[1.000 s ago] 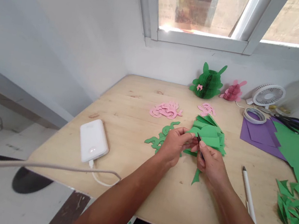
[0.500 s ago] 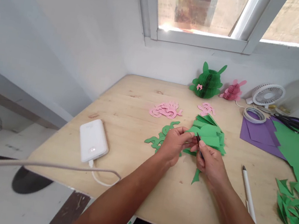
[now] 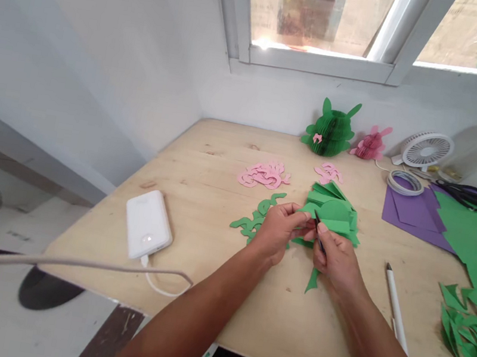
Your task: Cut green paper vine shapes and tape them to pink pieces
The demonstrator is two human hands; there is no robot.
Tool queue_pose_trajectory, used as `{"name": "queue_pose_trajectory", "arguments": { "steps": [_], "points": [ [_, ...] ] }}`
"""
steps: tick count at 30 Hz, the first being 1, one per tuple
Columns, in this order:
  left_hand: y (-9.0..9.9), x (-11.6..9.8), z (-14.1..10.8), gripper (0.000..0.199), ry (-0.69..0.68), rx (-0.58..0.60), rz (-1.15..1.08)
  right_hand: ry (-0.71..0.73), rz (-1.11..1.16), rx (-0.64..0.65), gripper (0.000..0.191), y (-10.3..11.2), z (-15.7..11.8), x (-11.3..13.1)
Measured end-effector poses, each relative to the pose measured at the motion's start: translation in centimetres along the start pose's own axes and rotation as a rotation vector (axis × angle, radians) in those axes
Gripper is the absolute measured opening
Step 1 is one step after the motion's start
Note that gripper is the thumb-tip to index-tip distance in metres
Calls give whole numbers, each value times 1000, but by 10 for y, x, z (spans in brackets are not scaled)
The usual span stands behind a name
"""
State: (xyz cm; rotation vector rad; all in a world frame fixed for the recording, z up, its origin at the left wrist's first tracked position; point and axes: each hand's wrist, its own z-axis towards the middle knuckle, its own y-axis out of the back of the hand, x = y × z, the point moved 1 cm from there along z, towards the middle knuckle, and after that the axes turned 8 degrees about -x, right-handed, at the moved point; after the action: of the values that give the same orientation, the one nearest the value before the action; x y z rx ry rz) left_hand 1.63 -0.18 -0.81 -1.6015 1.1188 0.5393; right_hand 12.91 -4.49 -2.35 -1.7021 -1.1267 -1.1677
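My left hand (image 3: 278, 230) is closed, its thumb and fingers pinching the edge of a piece of green paper (image 3: 306, 208). Close beside it, my right hand (image 3: 339, 258) is closed round a slim dark pointed tool (image 3: 318, 219), its tip at the paper by my left fingertips. Most of the tool is hidden, so its exact kind is unclear. Just beyond both hands lies a loose stack of green paper (image 3: 339, 215). A narrow green strip (image 3: 313, 279) sticks out below my right hand. Curvy green cutouts (image 3: 254, 222) lie left of my left hand.
Pink cutouts (image 3: 265, 174) lie further back. Green and pink paper figures (image 3: 328, 132) stand by the wall, near a small fan (image 3: 426, 149). Scissors (image 3: 462, 194), tape (image 3: 405, 183) and green scraps (image 3: 469, 336) are right. A white pen (image 3: 396, 309) and power bank (image 3: 148, 224) flank my arms.
Almost nothing differs. The whole view has shifted very slightly, while both hands keep the same hold on the green paper and the dark tool.
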Motion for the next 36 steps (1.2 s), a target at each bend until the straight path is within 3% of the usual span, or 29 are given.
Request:
{"name": "queue_pose_trajectory", "arguments": {
  "steps": [36],
  "points": [
    [0,0,0,22,9,2,-17,-4,9,-3,52,1,-1,1]
  ]
}}
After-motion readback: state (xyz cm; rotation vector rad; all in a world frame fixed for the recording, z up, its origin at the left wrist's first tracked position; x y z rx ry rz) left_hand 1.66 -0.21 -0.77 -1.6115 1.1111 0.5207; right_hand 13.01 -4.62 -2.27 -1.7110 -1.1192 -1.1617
